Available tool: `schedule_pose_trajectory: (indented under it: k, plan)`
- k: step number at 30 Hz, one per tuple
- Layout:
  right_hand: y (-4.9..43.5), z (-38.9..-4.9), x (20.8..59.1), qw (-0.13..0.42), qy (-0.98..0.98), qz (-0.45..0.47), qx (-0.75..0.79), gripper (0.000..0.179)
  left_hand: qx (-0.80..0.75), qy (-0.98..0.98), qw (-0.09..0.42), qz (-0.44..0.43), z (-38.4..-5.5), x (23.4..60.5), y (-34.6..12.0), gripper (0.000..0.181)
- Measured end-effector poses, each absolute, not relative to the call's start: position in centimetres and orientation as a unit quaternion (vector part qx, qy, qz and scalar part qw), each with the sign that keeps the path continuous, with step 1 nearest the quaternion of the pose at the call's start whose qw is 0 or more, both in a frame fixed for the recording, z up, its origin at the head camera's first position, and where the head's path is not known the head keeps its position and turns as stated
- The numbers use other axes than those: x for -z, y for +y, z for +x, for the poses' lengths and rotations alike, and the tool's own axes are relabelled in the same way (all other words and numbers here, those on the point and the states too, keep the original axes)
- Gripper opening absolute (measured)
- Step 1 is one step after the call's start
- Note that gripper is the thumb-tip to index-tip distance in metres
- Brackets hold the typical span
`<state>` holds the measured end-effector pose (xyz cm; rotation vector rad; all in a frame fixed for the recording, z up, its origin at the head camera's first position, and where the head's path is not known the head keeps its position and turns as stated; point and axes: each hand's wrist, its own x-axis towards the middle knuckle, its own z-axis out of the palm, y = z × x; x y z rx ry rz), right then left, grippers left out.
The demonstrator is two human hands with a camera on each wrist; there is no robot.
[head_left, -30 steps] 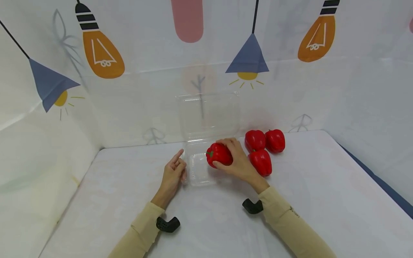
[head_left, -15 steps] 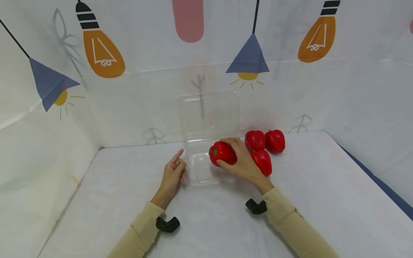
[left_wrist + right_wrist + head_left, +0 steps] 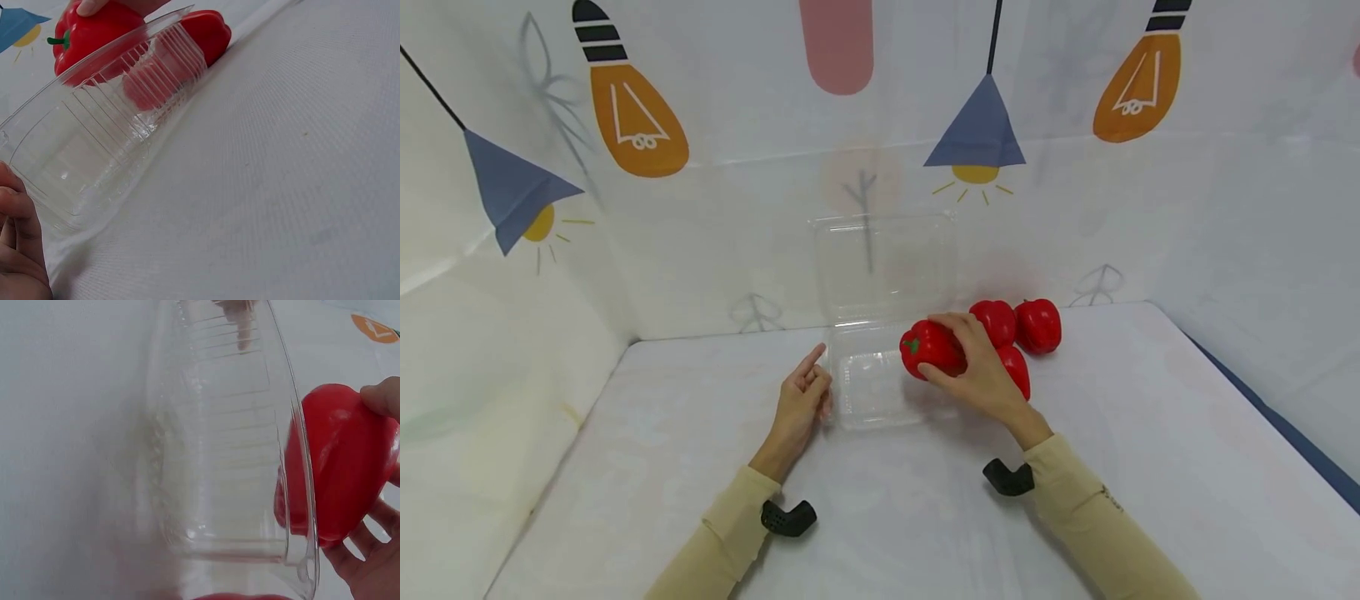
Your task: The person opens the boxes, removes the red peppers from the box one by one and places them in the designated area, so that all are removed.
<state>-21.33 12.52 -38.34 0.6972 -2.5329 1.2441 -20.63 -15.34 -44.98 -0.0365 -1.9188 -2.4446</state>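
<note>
My right hand (image 3: pixel 981 367) grips a red bell pepper (image 3: pixel 931 348) with a green stem, its thumb at the near side and fingers over the back. The pepper is over the right part of a clear plastic clamshell container (image 3: pixel 872 392); in the left wrist view the held pepper (image 3: pixel 94 37) shows above the rim. The container's lid (image 3: pixel 887 267) stands raised at the back. By the container's left side lies my left hand (image 3: pixel 800 404), index finger extended along the wall and the other fingers loosely bent. Whether it presses the wall is unclear.
Several more red bell peppers (image 3: pixel 1038 327) sit grouped on the white table (image 3: pixel 880 517) just right of the container, one partly hidden behind my right hand. A white printed curtain (image 3: pixel 737 233) rises behind the table's back edge.
My right hand has carried the bell pepper to the right and slightly farther back, from over the container's middle toward its right side. My left hand has stayed in place.
</note>
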Motion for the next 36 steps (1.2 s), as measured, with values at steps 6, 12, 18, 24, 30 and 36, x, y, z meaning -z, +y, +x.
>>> schedule_pose_trajectory:
  k: [6,12,18,24,30,36]
  plan:
    - [13.2,-21.5,38.1,0.136,-0.857,0.239,-0.435,0.073,0.786,-0.617,0.020,-0.014,-20.7,44.8,-15.4,0.057]
    - [14.0,-21.3,38.2,0.142,-0.857,0.235,-0.436,0.070,0.782,-0.623,0.015,-0.013,-20.5,44.8,-15.5,0.057]
    - [14.7,-20.7,37.5,0.126,-0.855,0.220,-0.453,0.067,0.782,-0.623,0.012,-0.012,-20.4,44.7,-15.5,0.057]
    - [15.5,-20.8,37.2,0.126,-0.859,0.202,-0.454,0.067,0.781,-0.625,0.011,-0.008,-20.3,44.7,-15.6,0.056]
    - [16.7,-20.8,36.9,0.126,-0.866,0.175,-0.450,0.068,0.783,-0.622,0.010,-0.007,-20.3,44.6,-15.5,0.056]
    - [17.7,-20.7,36.8,0.121,-0.863,0.159,-0.463,0.067,0.783,-0.622,0.007,-0.012,-20.4,44.7,-15.5,0.055]
